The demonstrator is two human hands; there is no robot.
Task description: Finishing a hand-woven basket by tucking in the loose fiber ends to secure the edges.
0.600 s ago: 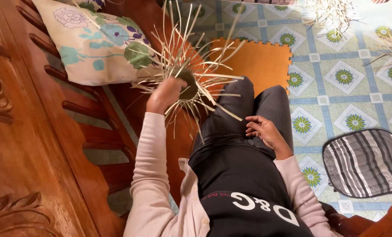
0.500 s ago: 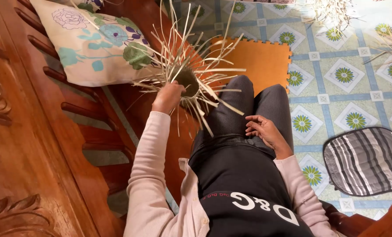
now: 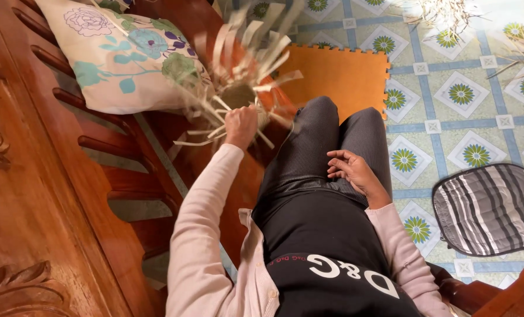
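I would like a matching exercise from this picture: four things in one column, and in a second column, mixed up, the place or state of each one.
Things:
1. left hand
2. right hand
3. flowered cushion
4. striped pad

Places or states:
A. lies on the tiled floor, at the right of the picture
B. rests on the lap, holding nothing
C. holds up a half-woven piece of straw strips
D. lies on the wooden bench, beyond the raised hand

Pairs: 1-C, 2-B, 3-D, 4-A
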